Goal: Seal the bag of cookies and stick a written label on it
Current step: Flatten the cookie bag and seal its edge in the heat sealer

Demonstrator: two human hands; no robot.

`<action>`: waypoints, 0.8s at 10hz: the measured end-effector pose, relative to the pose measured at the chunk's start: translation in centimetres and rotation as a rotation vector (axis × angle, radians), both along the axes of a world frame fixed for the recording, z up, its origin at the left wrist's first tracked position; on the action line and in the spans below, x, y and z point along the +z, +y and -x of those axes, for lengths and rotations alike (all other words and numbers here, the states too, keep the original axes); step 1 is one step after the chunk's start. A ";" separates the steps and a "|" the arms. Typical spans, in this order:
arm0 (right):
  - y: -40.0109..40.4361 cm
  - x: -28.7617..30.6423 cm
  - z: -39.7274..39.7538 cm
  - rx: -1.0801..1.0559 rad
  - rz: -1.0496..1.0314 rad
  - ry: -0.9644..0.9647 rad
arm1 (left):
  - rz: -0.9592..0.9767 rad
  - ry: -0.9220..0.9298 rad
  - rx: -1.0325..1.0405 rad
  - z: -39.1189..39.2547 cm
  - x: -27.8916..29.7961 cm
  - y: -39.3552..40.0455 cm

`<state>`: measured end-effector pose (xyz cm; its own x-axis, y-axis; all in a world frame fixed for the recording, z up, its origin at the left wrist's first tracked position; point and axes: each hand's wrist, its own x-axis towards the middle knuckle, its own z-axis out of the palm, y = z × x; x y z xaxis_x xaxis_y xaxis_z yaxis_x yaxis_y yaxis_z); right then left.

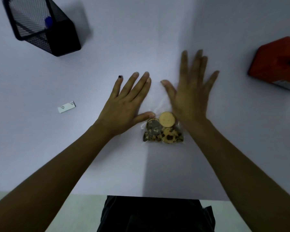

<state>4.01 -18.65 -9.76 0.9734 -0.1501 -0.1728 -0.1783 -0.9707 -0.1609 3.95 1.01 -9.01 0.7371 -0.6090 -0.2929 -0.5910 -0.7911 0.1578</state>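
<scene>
Bag of cookies (163, 129): a clear plastic bag lay flat on the white bench (157, 39), near the middle and close to the person, between the two wrists. Its transparent upper part ran away from the person between the hands and was hard to trace against the bench.
Cookies: one pale round cookie (167, 119) sat at the top of the pile, with darker chocolate-chip pieces below it.
Left hand (127, 101): spread wide and flat, palm down, fingers straight and pointing away; the thumb tip touched the bag's left edge just beside the cookies. It held nothing.
Right hand (191, 94): also wide, fingers straight and fanned, blurred; its palm lay over the bag's right side. Whether it pressed the plastic or hovered just above it could not be told.
Label (66, 106): a small white rectangle lay on the bench well to the left of the left hand.
Mesh pen holder (45, 25): black, at the far left corner, something blue inside.
Red object (278, 64): at the right edge, partly cut off.
</scene>
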 end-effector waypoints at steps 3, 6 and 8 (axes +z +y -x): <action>-2.4 1.4 1.3 0.065 -0.146 0.079 | -0.017 -0.016 0.012 -0.1 0.0 -0.3; -6.0 1.8 3.1 0.049 -0.139 0.134 | -0.007 0.000 0.019 0.0 0.1 -0.3; -5.8 1.7 3.7 0.354 -0.119 -0.010 | 0.002 0.002 0.012 0.0 0.2 -0.4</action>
